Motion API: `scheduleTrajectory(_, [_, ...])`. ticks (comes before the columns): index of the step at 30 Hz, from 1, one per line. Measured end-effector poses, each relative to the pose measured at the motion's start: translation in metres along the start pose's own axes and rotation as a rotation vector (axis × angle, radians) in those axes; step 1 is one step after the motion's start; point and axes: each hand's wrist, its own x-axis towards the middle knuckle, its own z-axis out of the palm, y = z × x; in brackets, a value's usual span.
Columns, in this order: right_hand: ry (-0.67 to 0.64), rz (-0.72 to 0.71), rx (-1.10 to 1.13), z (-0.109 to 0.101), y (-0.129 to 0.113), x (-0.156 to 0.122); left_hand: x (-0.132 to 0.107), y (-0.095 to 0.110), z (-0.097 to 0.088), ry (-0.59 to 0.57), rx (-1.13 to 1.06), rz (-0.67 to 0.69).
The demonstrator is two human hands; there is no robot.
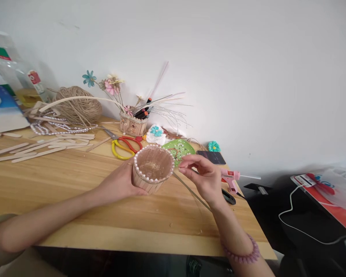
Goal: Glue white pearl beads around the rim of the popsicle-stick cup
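Note:
My left hand [117,180] is wrapped round a small round pot [146,185] faced with wooden sticks, which tilts slightly so that its inside shows. White pearl beads [145,175] run along its rim. To the right of the rim, my right hand [203,177] is raised with thumb and forefinger pinched together; whatever sits between the tips is too small to make out. Behind the pot and my right fingers lies a green leaf-shaped dish [187,146] with small white bits in it. Scissors [123,148] with yellow and red handles rest just behind my left hand.
Loose craft sticks [50,147], a pearl string [56,129] and a twine ball [77,104] occupy the left. A stick-covered holder [132,125] with flowers and markers stands at the back. On the right lie a pink glue gun [233,180] and a phone [212,157] near the table edge.

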Motion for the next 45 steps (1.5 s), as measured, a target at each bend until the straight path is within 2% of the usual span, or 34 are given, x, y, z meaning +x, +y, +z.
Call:
scheduleTrajectory(5, [-0.05,-0.157,-0.128,0.0077,0.0087,-0.01,0.0003,0.0003,0.0007,-0.007,-0.002,-0.004])
scheduleTrajectory(13, [-0.052,-0.389,-0.363,0.0091,0.0065,-0.0119,0.0014,-0.0007,0.0005,-0.027,-0.033,0.022])
scheduleTrajectory(22, [-0.063,-0.52,-0.534,0.0106,0.0093,-0.0121,0.0021,-0.0008,-0.0001,-0.026,-0.017,0.01])
scheduleTrajectory(30, [-0.088,-0.587,-0.588,0.0103,0.0104,-0.0113,0.0006,0.0008,-0.0004,-0.009,0.004,-0.011])
scheduleTrajectory(34, [-0.084,-0.562,-0.575,0.0078,0.0081,-0.0122,0.0008,-0.0016,0.0005,-0.015,0.012,-0.013])
scheduleTrajectory(41, [0.034,-0.484,-0.535,0.0022,0.005,-0.0097,0.0011,-0.0007,-0.0001,-0.028,0.033,-0.017])
scheduleTrajectory(45, [-0.017,-0.559,-0.639,0.0033,0.008,-0.0112,0.0009,0.0007,-0.0008,-0.042,0.028,-0.014])
